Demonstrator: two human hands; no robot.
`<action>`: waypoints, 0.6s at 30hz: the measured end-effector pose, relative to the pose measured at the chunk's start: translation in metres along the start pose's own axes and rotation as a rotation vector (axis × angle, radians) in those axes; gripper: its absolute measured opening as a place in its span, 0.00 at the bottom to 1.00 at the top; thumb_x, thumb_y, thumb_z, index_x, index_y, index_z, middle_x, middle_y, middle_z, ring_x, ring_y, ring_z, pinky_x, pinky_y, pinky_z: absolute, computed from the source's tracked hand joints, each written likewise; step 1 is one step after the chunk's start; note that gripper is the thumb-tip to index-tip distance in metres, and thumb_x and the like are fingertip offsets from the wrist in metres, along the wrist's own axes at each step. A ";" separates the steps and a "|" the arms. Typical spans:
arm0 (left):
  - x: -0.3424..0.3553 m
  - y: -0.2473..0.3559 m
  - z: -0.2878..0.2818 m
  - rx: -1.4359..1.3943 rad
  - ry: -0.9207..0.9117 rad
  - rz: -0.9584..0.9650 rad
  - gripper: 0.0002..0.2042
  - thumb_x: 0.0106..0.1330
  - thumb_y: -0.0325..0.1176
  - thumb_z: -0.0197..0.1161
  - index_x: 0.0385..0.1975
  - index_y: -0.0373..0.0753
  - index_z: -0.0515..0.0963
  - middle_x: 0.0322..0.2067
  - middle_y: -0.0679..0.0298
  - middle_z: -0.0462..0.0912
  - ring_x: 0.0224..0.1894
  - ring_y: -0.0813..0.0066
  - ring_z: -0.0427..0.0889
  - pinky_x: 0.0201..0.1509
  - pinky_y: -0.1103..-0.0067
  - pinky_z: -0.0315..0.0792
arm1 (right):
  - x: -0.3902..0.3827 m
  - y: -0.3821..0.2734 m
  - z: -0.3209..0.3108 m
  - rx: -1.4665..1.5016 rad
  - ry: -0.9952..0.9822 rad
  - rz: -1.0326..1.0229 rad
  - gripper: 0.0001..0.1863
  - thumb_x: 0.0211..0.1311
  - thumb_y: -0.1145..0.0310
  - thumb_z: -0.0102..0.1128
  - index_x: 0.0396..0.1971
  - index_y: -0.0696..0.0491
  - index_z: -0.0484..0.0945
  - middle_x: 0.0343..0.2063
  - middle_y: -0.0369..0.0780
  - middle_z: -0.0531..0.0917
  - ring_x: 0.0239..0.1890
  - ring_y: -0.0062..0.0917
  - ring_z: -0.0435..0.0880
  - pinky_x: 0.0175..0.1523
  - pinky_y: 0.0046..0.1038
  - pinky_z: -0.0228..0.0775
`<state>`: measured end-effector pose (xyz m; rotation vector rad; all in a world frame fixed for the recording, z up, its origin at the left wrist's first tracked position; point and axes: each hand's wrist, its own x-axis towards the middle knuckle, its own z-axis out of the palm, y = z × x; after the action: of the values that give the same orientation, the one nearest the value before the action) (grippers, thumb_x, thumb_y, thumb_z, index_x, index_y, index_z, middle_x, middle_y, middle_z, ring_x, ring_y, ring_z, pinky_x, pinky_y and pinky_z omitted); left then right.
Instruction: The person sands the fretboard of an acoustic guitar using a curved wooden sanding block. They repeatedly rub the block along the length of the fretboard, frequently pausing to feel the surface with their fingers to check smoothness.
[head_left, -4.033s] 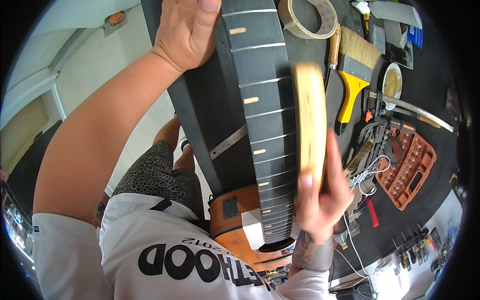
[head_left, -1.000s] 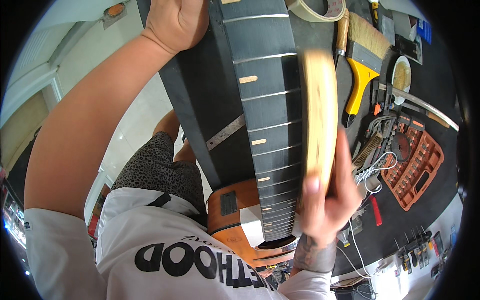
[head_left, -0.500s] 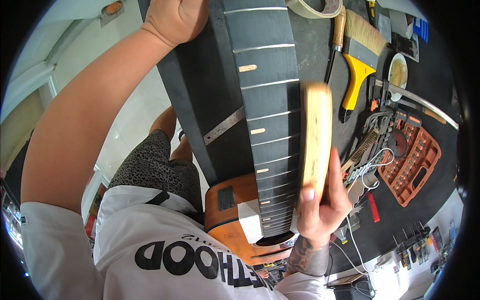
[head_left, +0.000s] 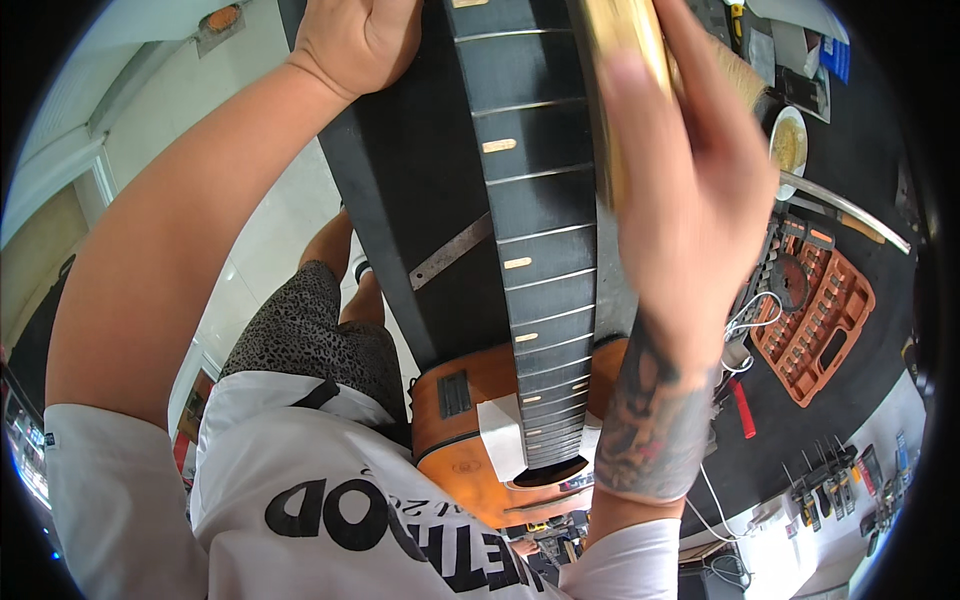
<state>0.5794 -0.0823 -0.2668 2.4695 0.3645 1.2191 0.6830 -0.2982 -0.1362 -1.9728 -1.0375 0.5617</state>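
Observation:
An acoustic guitar lies along the bench, its dark fretboard (head_left: 545, 205) with metal frets and pale inlays pointing away from me. Its orange-brown body (head_left: 460, 465) is close to my shirt, with white paper beside the fretboard end. My right hand (head_left: 695, 170) is closed around a long pale wooden block (head_left: 640, 35), held lengthwise at the fretboard's right edge; motion blurs both. At the top edge, left of the neck, my left hand (head_left: 360, 45) looks curled closed. Its fingertips are cut off by the frame, so what they grip is hidden.
A flat metal strip (head_left: 450, 252) lies left of the neck. On the right are a white dish (head_left: 789, 140), a curved metal rod (head_left: 850, 205), an orange socket case (head_left: 815, 325), a white cable and a red-handled tool (head_left: 742, 408). Hand tools hang in a rack (head_left: 825, 485).
My right hand has slid the wooden block away from me along the fretboard edge, toward the top of the view. The left hand has stayed nearly in place.

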 end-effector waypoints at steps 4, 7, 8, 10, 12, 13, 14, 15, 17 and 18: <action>-0.003 0.001 0.002 -0.026 -0.009 -0.036 0.35 0.78 0.55 0.28 0.70 0.29 0.55 0.72 0.44 0.51 0.76 0.48 0.49 0.78 0.64 0.41 | -0.094 0.009 -0.028 0.028 -0.012 0.125 0.30 0.65 0.68 0.61 0.63 0.69 0.68 0.50 0.52 0.83 0.50 0.29 0.84 0.57 0.28 0.72; -0.003 -0.001 0.006 -0.053 0.019 -0.018 0.34 0.78 0.54 0.27 0.71 0.29 0.54 0.72 0.45 0.52 0.75 0.49 0.50 0.78 0.65 0.42 | -0.155 0.013 -0.043 0.068 0.016 0.235 0.33 0.60 0.69 0.66 0.62 0.71 0.69 0.46 0.55 0.84 0.48 0.34 0.86 0.55 0.30 0.74; -0.004 -0.002 0.006 -0.057 0.026 -0.007 0.34 0.79 0.54 0.27 0.71 0.29 0.54 0.72 0.45 0.53 0.75 0.49 0.50 0.77 0.65 0.42 | -0.162 0.013 -0.048 0.061 -0.023 0.223 0.33 0.60 0.69 0.67 0.62 0.71 0.69 0.46 0.56 0.85 0.48 0.35 0.86 0.55 0.30 0.74; -0.003 -0.004 0.004 -0.057 0.025 0.003 0.34 0.79 0.54 0.27 0.71 0.29 0.54 0.72 0.45 0.53 0.75 0.50 0.50 0.77 0.66 0.42 | -0.166 0.012 -0.051 0.045 -0.054 0.242 0.33 0.60 0.70 0.66 0.62 0.71 0.69 0.46 0.56 0.84 0.49 0.35 0.86 0.55 0.30 0.74; -0.004 -0.004 0.004 -0.052 0.006 0.000 0.34 0.79 0.54 0.27 0.71 0.30 0.54 0.72 0.45 0.53 0.75 0.50 0.51 0.77 0.66 0.43 | -0.152 0.011 -0.042 0.089 0.007 0.186 0.32 0.60 0.70 0.66 0.62 0.70 0.68 0.48 0.56 0.84 0.49 0.35 0.86 0.55 0.30 0.74; -0.003 -0.003 0.005 -0.053 0.007 0.015 0.34 0.79 0.54 0.27 0.71 0.30 0.54 0.72 0.45 0.53 0.75 0.50 0.50 0.77 0.66 0.43 | -0.138 0.012 -0.034 0.097 0.030 0.144 0.31 0.61 0.70 0.65 0.62 0.69 0.69 0.46 0.54 0.84 0.47 0.32 0.85 0.54 0.28 0.73; -0.004 -0.002 0.005 -0.046 0.003 0.008 0.34 0.79 0.54 0.27 0.71 0.30 0.54 0.72 0.45 0.53 0.75 0.50 0.50 0.77 0.65 0.43 | -0.112 0.011 -0.027 0.059 0.028 0.099 0.30 0.63 0.69 0.63 0.62 0.68 0.70 0.45 0.52 0.84 0.46 0.29 0.83 0.52 0.26 0.72; -0.003 -0.001 0.005 -0.045 0.000 0.000 0.34 0.78 0.54 0.27 0.71 0.30 0.54 0.72 0.45 0.52 0.75 0.50 0.50 0.77 0.65 0.43 | -0.082 0.007 -0.020 0.014 0.026 0.053 0.29 0.64 0.68 0.62 0.62 0.66 0.70 0.44 0.49 0.84 0.44 0.26 0.82 0.51 0.24 0.72; -0.006 0.000 0.001 -0.025 -0.007 -0.029 0.34 0.78 0.54 0.28 0.71 0.30 0.54 0.72 0.44 0.52 0.75 0.49 0.49 0.77 0.65 0.42 | -0.017 0.000 -0.006 -0.054 -0.006 0.002 0.28 0.66 0.66 0.60 0.63 0.64 0.72 0.42 0.45 0.84 0.41 0.20 0.79 0.48 0.20 0.70; -0.004 0.002 0.003 -0.034 -0.005 -0.030 0.34 0.78 0.54 0.28 0.71 0.30 0.55 0.72 0.44 0.51 0.76 0.48 0.49 0.78 0.64 0.42 | 0.004 -0.003 -0.003 -0.065 -0.007 0.003 0.27 0.68 0.65 0.59 0.63 0.63 0.72 0.41 0.42 0.85 0.40 0.17 0.78 0.46 0.18 0.69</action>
<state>0.5796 -0.0864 -0.2705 2.4291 0.3747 1.1967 0.6859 -0.2949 -0.1318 -2.0309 -1.0690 0.5432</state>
